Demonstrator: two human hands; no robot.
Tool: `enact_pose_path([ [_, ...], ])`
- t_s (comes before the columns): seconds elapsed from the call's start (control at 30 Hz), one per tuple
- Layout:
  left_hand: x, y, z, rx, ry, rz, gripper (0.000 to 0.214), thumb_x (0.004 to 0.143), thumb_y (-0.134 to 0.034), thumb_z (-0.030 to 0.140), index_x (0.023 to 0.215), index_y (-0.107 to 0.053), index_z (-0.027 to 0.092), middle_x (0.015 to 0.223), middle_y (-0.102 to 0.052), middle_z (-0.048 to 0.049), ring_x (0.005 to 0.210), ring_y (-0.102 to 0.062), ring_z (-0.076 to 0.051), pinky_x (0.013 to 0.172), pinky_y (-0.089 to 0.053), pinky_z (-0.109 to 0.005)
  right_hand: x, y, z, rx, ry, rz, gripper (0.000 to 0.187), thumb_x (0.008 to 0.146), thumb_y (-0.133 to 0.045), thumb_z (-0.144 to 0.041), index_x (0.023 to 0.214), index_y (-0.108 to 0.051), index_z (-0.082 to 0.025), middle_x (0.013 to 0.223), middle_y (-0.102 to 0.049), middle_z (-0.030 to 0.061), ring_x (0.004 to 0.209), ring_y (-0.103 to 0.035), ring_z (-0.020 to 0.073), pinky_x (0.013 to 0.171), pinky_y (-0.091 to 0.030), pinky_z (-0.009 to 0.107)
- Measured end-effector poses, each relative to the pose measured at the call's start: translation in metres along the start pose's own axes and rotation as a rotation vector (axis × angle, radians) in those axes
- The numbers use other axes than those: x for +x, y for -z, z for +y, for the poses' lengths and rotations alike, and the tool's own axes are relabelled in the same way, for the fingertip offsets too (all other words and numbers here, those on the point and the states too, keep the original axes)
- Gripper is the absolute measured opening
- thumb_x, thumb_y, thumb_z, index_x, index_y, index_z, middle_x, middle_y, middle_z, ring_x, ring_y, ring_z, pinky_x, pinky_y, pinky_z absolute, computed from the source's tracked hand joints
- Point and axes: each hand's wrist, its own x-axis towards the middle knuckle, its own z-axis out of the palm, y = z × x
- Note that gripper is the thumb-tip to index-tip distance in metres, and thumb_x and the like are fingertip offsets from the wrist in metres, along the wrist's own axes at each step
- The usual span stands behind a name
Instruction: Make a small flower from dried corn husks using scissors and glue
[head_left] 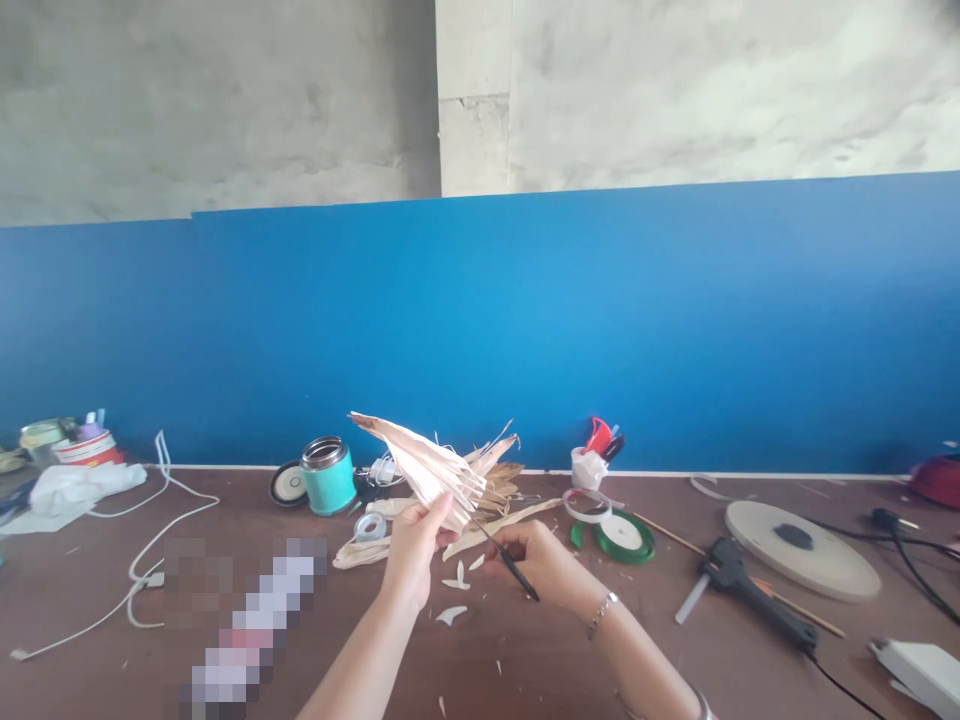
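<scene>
My left hand [414, 545] is closed round the lower end of a fanned, pale dried corn husk [427, 465], pinching it between thumb and fingers. The husk's right edge is split into narrow strips. My right hand [534, 562] grips a slim tool with a black handle [517, 575], its thin metal end pointing up and left toward the husk; the exact kind of tool is unclear. More dried husks [525, 515] lie on the table behind both hands. Small husk scraps [452, 614] are scattered on the brown table [420, 670] between my forearms.
A teal insulated jar [328, 478] stands open at the left beside its lid [288, 484], near a tape roll [370, 527]. Right are a green ribbon spool [624, 537], a pen cup [589, 468], a black glue gun [757, 590] and a round turntable [825, 560]. A blue partition [480, 320] stands behind.
</scene>
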Motion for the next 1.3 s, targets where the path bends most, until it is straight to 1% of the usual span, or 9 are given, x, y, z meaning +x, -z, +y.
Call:
enact_pose_path([
  [0.1,0.000,0.000,0.000,0.044,-0.023,-0.013,0.035,0.056,-0.078,0.044,0.056,-0.061,0.013,0.053,-0.059,-0.0006,0.058,-0.058,-0.015,0.058,-0.051,-0.026,0.000,0.001,0.000,0.000,-0.002,-0.012,0.012,0.066,-0.066,-0.025,0.072,-0.066,-0.014,0.043,-0.046,-0.0064,0.038,-0.038,0.0064,0.037,-0.027,0.017],
  [0.2,0.001,0.001,0.000,0.080,-0.037,-0.045,0.038,0.058,-0.076,0.047,0.059,-0.063,0.012,0.057,-0.062,-0.0037,0.063,-0.061,-0.018,0.061,-0.051,-0.028,0.002,0.001,0.002,0.009,-0.007,-0.013,0.012,0.067,-0.065,-0.024,0.073,-0.065,-0.014,0.043,-0.045,-0.0068,0.038,-0.037,0.0062,0.037,-0.028,0.016],
  [0.27,0.002,0.002,-0.001,0.099,-0.041,-0.066,0.038,0.060,-0.074,0.048,0.062,-0.065,0.011,0.061,-0.065,-0.0058,0.065,-0.062,-0.019,0.063,-0.051,-0.029,0.003,0.000,0.003,0.024,-0.013,-0.016,0.012,0.067,-0.065,-0.024,0.073,-0.064,-0.014,0.042,-0.045,-0.0069,0.037,-0.037,0.0060,0.036,-0.028,0.016],
  [0.4,0.003,0.004,-0.001,0.113,-0.047,-0.078,0.037,0.061,-0.074,0.047,0.064,-0.066,0.011,0.063,-0.067,-0.0067,0.064,-0.062,-0.019,0.064,-0.051,-0.030,0.003,0.000,0.005,0.043,-0.002,-0.024,0.012,0.067,-0.065,-0.025,0.071,-0.063,-0.014,0.041,-0.045,-0.0071,0.037,-0.036,0.0061,0.035,-0.028,0.016],
  [0.6,-0.003,-0.001,0.005,0.021,-0.026,-0.085,0.035,0.059,-0.076,0.045,0.063,-0.067,0.012,0.061,-0.067,-0.0052,0.063,-0.064,-0.018,0.060,-0.050,-0.025,0.001,-0.002,-0.001,0.053,-0.011,-0.010,0.012,0.067,-0.065,-0.025,0.070,-0.064,-0.014,0.041,-0.044,-0.0072,0.036,-0.035,0.0058,0.036,-0.027,0.017],
  [0.7,-0.006,-0.005,0.003,-0.025,-0.016,-0.082,0.034,0.058,-0.077,0.044,0.063,-0.069,0.011,0.060,-0.067,-0.0052,0.061,-0.064,-0.016,0.056,-0.049,-0.022,0.001,-0.004,-0.004,0.064,-0.024,0.001,0.012,0.067,-0.065,-0.026,0.070,-0.064,-0.014,0.041,-0.044,-0.0069,0.036,-0.035,0.0062,0.035,-0.027,0.017],
  [0.93,-0.010,-0.009,-0.001,-0.097,-0.003,-0.059,0.033,0.056,-0.079,0.042,0.060,-0.068,0.011,0.060,-0.067,-0.0053,0.062,-0.064,-0.017,0.055,-0.049,-0.022,0.000,-0.007,-0.008,0.047,0.052,0.026,0.011,0.068,-0.066,-0.024,0.067,-0.064,-0.014,0.040,-0.042,-0.0064,0.037,-0.033,0.0057,0.037,-0.025,0.018],
  [1.1,-0.014,-0.013,-0.001,-0.161,0.004,-0.030,0.032,0.055,-0.080,0.040,0.061,-0.067,0.012,0.058,-0.065,-0.0031,0.059,-0.064,-0.015,0.055,-0.049,-0.022,0.001,-0.009,-0.008,0.046,0.064,0.027,0.010,0.068,-0.065,-0.023,0.065,-0.063,-0.014,0.041,-0.042,-0.0061,0.037,-0.033,0.0057,0.037,-0.024,0.017],
  [1.3,-0.017,-0.015,-0.006,-0.111,0.026,-0.032,0.033,0.057,-0.078,0.042,0.060,-0.066,0.011,0.058,-0.065,-0.0042,0.057,-0.062,-0.014,0.053,-0.048,-0.021,0.001,-0.011,-0.007,0.058,0.079,0.048,0.010,0.068,-0.063,-0.023,0.068,-0.064,-0.013,0.043,-0.043,-0.0059,0.039,-0.033,0.0055,0.037,-0.023,0.017],
])
